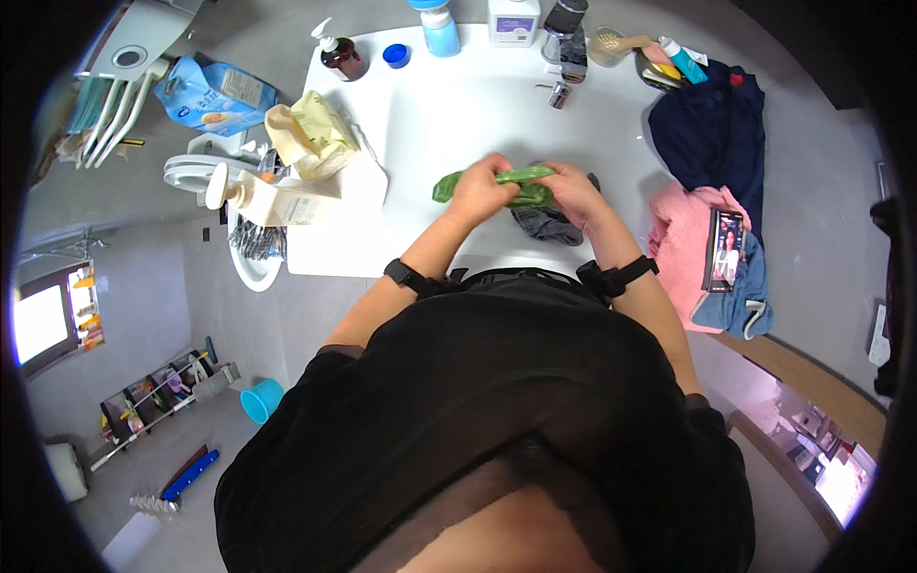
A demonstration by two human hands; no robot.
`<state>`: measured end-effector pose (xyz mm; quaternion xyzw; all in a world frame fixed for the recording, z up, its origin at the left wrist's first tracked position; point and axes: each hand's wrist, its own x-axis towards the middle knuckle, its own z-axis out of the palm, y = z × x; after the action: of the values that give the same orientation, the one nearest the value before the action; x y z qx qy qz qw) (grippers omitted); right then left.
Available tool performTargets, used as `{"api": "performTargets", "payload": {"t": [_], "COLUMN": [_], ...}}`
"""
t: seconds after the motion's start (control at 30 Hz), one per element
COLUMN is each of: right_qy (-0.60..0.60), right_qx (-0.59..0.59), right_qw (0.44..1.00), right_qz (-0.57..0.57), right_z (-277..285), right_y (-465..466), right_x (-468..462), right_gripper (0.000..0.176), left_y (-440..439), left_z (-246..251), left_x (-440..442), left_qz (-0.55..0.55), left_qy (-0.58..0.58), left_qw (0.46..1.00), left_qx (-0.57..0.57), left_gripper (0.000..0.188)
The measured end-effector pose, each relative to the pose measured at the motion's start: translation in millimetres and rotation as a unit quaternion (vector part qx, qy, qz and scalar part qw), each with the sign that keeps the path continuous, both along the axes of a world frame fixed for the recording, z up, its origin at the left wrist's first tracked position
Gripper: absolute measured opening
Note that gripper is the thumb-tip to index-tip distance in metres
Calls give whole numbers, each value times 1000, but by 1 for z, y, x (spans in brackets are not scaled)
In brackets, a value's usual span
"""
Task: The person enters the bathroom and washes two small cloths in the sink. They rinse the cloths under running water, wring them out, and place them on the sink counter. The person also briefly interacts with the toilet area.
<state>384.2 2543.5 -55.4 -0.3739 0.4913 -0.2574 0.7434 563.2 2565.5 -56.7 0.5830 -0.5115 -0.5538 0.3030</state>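
Over the near part of the white washbasin (444, 122), my left hand (481, 190) and my right hand (571, 192) grip a wet-looking green cloth (529, 192) between them. One end of the cloth sticks out left of my left hand, and its upper edge is stretched between my fingers. Below and behind my right hand lies a dark grey cloth (548, 223) in the basin. The chrome faucet (559, 94) stands at the basin's far side. I cannot tell what kind of garment either cloth is.
A pump bottle (344, 59), a blue cap (395, 56) and a blue-capped bottle (440, 32) line the far rim. Left are a cream pump bottle (286, 204) and a yellow-green packet (315, 136). Right lie navy clothing (706, 129), a pink towel (677, 251) and a phone (725, 251).
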Motion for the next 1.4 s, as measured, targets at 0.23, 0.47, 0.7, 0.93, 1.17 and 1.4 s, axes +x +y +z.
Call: {"api": "performTargets", "payload": {"t": [0.23,0.47,0.7,0.93,1.17,1.4], "right_qy": [-339,-329,-266,-140,38,-142], "right_qx": [84,120,92,39,-189,-122], "right_qw": [934,932,958,982,968,895], "right_qz": [-74,-86,-64,-121,-163,-404], "right_z": [-2,7,9,18,17,28], "right_y": [4,1,5,9,6,-18], "right_x": [-9,-6,7,16,-2,-38], "right_gripper": [21,32,34,39,30,21], "left_y": [-9,1,3,2,-2,-3], "left_z": [-29,42,14,26,29,12], "left_x": [-2,-13,3,5,-2,25], "left_qz": [36,64,-9,-26,21,211], "left_qy": [-73,432,576,565,439,489], "left_qw": [993,874,760,785,876,818], "left_qx": [-90,214,301,253,198,217], "left_gripper": [29,23,23,26,29,28]}}
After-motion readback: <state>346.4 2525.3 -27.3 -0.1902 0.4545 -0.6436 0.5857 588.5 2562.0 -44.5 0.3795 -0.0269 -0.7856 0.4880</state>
